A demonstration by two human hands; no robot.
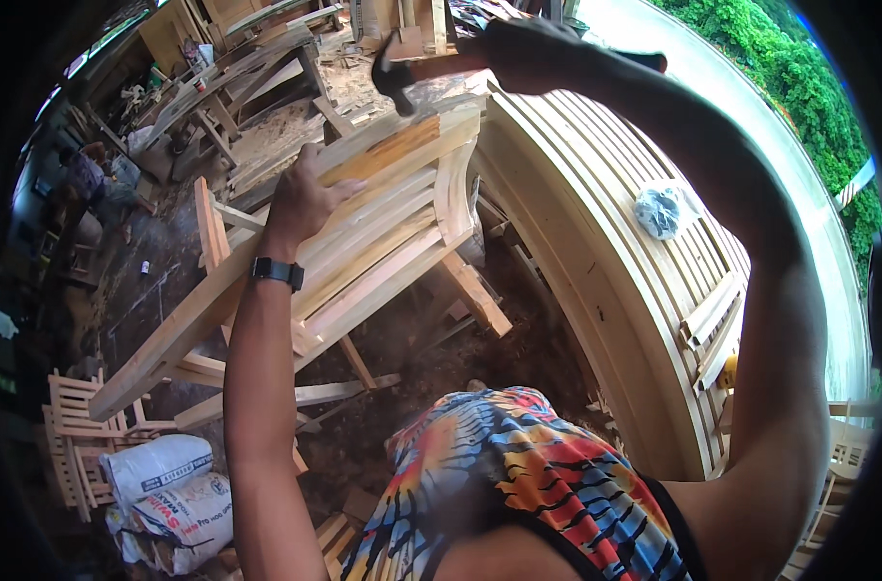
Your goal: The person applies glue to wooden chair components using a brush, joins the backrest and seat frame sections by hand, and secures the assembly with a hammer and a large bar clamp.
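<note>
My right hand (526, 58), raised at the upper middle, is closed round the handle of a claw hammer (395, 76). The hammer's dark head hangs above the far end of a short, orange-toned wood block (388, 148). That block lies along the top edge of a pale slatted wooden frame (373, 237), which is tilted. At the block's near end, my left hand (310, 197) grips it against the frame, with a dark watch on the wrist. The left fingers on the far side are partly hidden.
A large curved slatted wooden piece (596, 232) fills the right side, with a clear plastic bag (662, 211) and loose sticks on it. White sacks (170, 494) stand at lower left. A cluttered workbench (218, 82) and another person (97, 179) are at far left.
</note>
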